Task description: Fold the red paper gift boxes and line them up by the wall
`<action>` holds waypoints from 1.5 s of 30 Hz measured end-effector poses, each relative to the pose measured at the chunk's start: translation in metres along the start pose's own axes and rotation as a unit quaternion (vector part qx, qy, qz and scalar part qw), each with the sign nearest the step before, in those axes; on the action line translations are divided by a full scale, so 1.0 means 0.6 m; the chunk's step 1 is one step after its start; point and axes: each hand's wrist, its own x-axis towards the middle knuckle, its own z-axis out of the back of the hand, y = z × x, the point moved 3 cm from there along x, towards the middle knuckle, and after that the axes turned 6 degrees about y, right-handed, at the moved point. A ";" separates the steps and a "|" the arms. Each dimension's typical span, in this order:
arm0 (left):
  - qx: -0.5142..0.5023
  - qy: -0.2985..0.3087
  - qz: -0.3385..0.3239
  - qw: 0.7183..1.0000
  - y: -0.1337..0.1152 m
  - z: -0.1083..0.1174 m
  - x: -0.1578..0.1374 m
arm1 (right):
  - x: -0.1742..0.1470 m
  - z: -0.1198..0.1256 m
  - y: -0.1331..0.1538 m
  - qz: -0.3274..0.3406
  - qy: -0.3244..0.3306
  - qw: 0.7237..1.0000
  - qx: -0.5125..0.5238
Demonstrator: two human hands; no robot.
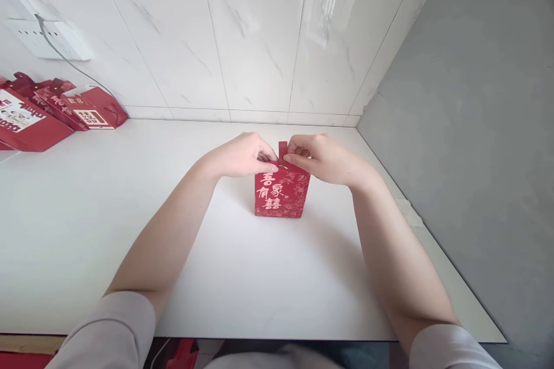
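A small red gift box [285, 193] with pale pink characters and flower prints stands upright on the white table [173, 230]. From its top edge a narrow red strap [283, 150] sticks up, with a small gold-coloured piece at its base. My left hand [246, 155] pinches the top edge of the box on the left, thumb in front and fingers behind. On the other side, my right hand [318, 155] has its thumb and fingers closed at the strap and the top right edge. The fingers behind the box are partly hidden.
Several red boxes [93, 109] stand at the far left against the marbled tile wall [251, 40]. Above them, a grey cable [73, 63] hangs from a white socket panel [47, 39]. A grey wall [476, 155] borders the table's right side.
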 end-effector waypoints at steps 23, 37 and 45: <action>0.002 -0.006 -0.011 1.000 -0.008 -0.003 -0.004 | 0.004 -0.002 0.017 0.026 -0.054 0.997 -0.042; -0.017 -0.031 -0.037 0.999 -0.004 -0.003 0.001 | 0.004 0.000 0.010 0.052 -0.069 0.996 -0.031; 0.002 -0.047 -0.044 0.998 -0.010 -0.012 0.006 | 0.003 0.001 0.011 0.053 -0.058 0.997 -0.025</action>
